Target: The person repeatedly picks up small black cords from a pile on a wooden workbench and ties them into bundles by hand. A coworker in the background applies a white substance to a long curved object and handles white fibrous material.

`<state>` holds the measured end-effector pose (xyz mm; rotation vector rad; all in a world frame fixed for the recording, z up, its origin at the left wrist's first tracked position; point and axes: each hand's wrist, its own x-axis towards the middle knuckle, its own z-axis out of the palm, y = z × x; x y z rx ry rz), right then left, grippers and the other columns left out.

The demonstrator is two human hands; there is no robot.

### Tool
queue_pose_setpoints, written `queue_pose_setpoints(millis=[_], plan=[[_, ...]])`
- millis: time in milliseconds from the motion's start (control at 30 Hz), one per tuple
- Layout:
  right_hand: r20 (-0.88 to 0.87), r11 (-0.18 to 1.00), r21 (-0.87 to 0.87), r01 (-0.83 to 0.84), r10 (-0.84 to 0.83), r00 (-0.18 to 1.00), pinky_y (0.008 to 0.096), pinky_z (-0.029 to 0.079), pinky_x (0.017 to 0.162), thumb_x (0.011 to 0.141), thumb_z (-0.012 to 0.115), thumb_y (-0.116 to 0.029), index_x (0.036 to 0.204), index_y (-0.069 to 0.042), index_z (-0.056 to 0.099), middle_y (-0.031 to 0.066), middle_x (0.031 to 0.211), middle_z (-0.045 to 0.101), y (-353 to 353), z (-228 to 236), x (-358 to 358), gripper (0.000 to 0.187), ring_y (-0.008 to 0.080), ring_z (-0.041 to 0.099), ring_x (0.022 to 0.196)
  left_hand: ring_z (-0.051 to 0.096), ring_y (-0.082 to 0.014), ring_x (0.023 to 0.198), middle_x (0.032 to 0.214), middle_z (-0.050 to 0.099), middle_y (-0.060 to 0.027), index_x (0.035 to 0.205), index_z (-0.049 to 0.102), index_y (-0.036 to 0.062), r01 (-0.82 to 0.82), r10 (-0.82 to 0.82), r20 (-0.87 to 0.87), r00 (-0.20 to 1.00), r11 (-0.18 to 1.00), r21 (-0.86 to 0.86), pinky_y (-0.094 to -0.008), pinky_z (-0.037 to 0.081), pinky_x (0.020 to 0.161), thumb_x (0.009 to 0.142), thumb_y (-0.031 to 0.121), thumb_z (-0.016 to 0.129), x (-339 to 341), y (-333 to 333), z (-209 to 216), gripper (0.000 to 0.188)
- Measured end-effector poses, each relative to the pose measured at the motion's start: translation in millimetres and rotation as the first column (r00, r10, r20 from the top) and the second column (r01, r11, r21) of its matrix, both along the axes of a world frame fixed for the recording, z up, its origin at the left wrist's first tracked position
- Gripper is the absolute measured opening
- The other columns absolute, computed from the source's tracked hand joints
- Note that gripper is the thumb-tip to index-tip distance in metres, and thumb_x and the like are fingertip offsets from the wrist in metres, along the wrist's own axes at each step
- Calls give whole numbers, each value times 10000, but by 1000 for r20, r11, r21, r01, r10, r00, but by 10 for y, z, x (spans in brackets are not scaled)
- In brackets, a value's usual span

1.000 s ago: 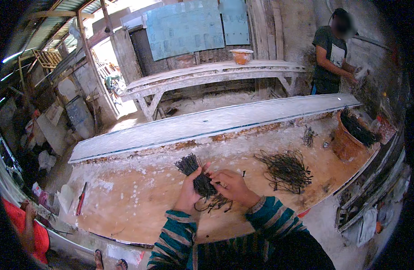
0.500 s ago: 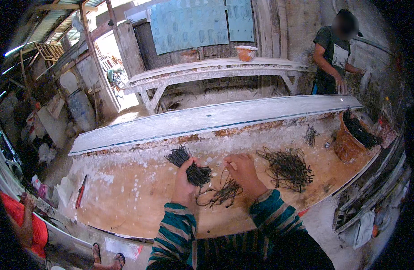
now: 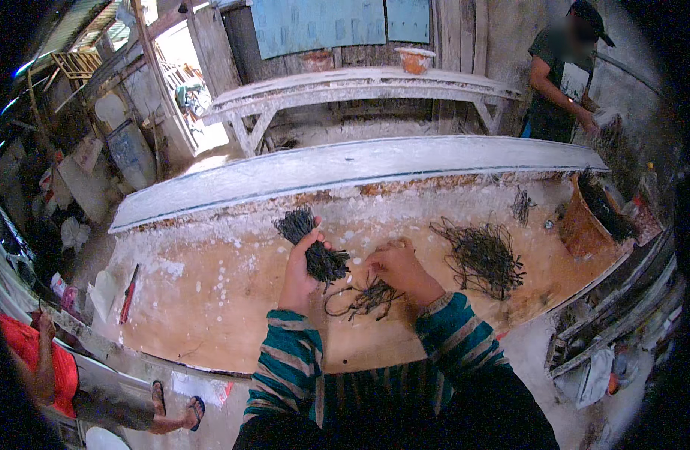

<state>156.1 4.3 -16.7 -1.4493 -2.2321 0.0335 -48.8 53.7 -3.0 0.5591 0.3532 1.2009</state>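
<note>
Right hand [image 3: 402,268] moved off stringy black bundle [image 3: 327,264], left hand [image 3: 300,266] clasping

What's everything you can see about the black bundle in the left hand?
The black bundle is many thin dark strands gathered, like cord or wire; I can't tell which. The left hand grips it around the middle, with a bushy end out each side. It slants from upper left to lower right over the tan tabletop. The right hand doesn't touch it.
</note>
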Motion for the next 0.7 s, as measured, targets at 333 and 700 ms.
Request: queue_pose_setpoints(millis=[333, 700], plan=[[58, 988, -153, 0, 9, 998, 462, 326, 860, 735, 587, -98, 879, -181, 642, 35, 836, 602, -31, 58, 17, 174, 245, 569, 872, 545, -162, 682, 736, 536, -13, 1095, 499, 70, 81, -84, -56, 995, 996, -48, -303, 472, 653, 820, 139, 600, 142, -176, 123, 300], [24, 995, -64, 73, -72, 997, 477, 330, 845, 735, 587, -113, 878, -160, 611, 45, 840, 591, -35, 89, 56, 153, 249, 560, 883, 547, -154, 676, 726, 533, -14, 1086, 497, 65, 64, -71, -79, 994, 994, -91, -310, 477, 642, 813, 127, 605, 209, -222, 180, 301]])
